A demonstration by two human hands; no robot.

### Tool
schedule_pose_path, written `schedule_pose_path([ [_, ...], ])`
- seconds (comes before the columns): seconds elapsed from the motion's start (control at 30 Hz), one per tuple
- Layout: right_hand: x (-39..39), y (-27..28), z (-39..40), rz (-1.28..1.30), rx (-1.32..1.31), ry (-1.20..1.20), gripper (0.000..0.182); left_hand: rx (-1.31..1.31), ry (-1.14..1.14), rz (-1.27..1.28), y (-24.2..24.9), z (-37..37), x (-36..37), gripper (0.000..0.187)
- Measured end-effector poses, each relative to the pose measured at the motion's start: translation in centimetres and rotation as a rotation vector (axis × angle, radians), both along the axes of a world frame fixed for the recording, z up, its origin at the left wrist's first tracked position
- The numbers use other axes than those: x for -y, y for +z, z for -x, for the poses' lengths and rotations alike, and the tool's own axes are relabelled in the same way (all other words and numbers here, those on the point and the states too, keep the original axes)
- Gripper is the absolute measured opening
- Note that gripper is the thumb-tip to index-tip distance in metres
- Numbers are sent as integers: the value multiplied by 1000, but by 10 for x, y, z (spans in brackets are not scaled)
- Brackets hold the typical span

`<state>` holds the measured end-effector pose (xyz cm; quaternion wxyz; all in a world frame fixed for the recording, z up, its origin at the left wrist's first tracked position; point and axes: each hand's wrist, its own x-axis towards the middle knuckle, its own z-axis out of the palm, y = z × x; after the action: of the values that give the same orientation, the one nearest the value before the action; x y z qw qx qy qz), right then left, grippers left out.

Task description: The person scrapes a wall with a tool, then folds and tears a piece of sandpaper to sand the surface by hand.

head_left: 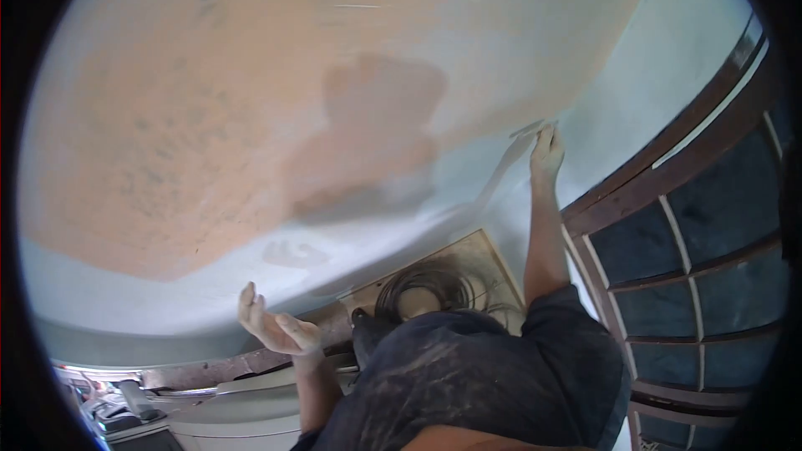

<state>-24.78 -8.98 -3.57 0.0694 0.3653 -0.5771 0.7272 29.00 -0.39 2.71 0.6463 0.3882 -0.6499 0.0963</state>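
Note:
My right hand [547,153] is raised to the wall close to the inner corner, its fingers closed on a thin, flat, grey scraper-like tool [525,129]. The tool's edge lies against or very near the wall surface; its exact kind is too small to tell. The wall [251,108] carries a large peach-orange patch bordered by whitish plaster. Lower down on the left, my left hand [278,327] is held up in front of the wall, palm upward, fingers apart and holding nothing. Pale dust coats both hands. My head and arm cast shadows on the wall.
A dark wooden door [685,225] with glass panes stands at the right. Below the wall, a coiled cable or hose [426,284] lies by a wooden board [483,252]. White furniture [242,409] and assorted items [125,401] fill the lower left.

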Motion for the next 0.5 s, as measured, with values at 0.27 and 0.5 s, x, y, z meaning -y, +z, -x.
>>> schedule_pose_path([
  [0.27,5,-3,90,-363,-177,-104,33,302,149,-115,18,43,7,49],
  [0.5,7,-3,71,-356,-179,-210,28,452,407,359,-11,10,136,64],
])
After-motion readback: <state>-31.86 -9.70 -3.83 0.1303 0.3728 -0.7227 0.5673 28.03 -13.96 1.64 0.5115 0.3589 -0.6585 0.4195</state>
